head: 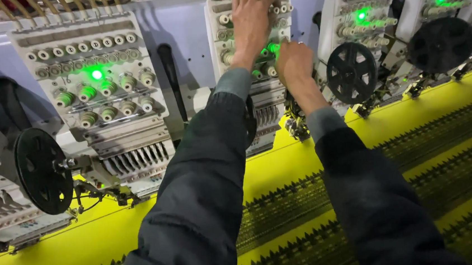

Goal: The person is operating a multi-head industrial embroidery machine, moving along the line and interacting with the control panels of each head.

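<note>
- Near: yellow cloth [60, 258] with dark stitched rows lies flat under the heads.
- Middle: right hand [295, 63] is low on the middle head [270, 99], right of centre; its fingers curl in on the thread knobs there, though what they pinch is hidden.
- Far: left hand [252, 16] rests on the head's top, fingers spread wide over the guides.
- Step, as judged: tending thread on this head. Next calls for a fine, steady pull between close-set knobs.

A textile factory floor: a row of embroidery machine heads [101, 98] over stretched yellow fabric [60, 258].
</note>
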